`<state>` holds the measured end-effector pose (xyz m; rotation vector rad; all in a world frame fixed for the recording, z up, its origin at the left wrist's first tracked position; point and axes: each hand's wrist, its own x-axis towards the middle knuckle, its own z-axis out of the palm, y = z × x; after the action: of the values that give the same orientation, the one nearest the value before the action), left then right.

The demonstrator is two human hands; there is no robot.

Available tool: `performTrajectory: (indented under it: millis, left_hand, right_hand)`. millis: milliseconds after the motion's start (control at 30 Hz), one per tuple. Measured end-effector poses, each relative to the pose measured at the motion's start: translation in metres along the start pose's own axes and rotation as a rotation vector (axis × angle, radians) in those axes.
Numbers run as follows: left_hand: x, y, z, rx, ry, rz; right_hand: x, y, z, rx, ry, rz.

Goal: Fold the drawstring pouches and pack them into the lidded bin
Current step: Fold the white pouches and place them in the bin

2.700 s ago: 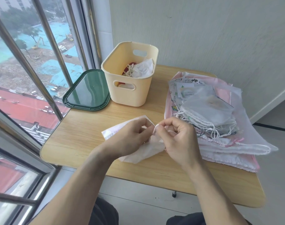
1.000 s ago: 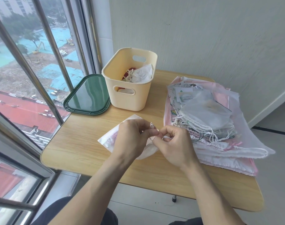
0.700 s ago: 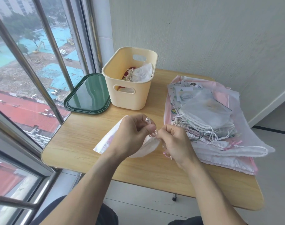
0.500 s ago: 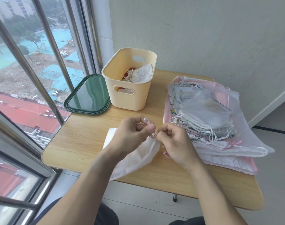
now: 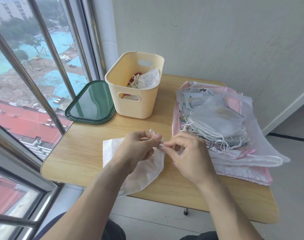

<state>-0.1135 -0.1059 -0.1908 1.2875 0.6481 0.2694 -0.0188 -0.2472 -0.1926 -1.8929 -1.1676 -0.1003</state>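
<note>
The white pouch (image 5: 144,172), spread flat on the tabletop (image 5: 82,153) seconds ago, now hangs gathered over the near edge, as the left hand (image 5: 139,148) and right hand (image 5: 187,153) have drawn its cord (image 5: 154,135) tight between pinching fingers (image 5: 159,137).

Neck of white pouch (image 5: 144,172) covered by left hand (image 5: 139,149) and right hand (image 5: 187,156); grip on drawstring (image 5: 153,134) not fully made out. Pouch's lower end hidden behind left forearm. Bin (image 5: 135,104) contents only partly seen over rim: white fabric and something red, kind not told. Lower pouches in stack (image 5: 222,135) buried under upper ones, count not told. Both forearms cut by bottom edge. Table (image 5: 82,148) legs mostly hidden.
</note>
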Motion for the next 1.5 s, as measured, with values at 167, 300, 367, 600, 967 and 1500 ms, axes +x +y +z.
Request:
performTrajectory:
  millis: [167,300,367,600,967,1500]
  left_hand:
    - [0.008,-0.006,-0.008,0.181,0.189,0.044]
    - [0.013,-0.009,-0.011,0.456,0.292,0.117]
    - [0.015,-0.009,-0.010,0.478,0.300,0.100]
    - [0.024,-0.008,-0.007,0.535,0.361,0.030]
    - [0.026,-0.005,0.001,0.616,0.446,0.022]
    - [-0.014,0.014,0.005,0.809,-0.185,-0.039]
  right_hand:
    - [-0.003,0.003,0.001,-0.156,-0.112,0.168]
    - [-0.006,-0.002,0.001,-0.286,-0.237,0.190]
    - [-0.007,-0.007,0.002,-0.357,-0.292,0.189]
    - [-0.008,-0.019,0.000,-0.472,-0.497,0.157]
    - [-0.016,-0.030,-0.010,-0.449,-0.635,0.101]
    - [-0.012,-0.013,-0.027,0.189,-0.310,0.479]
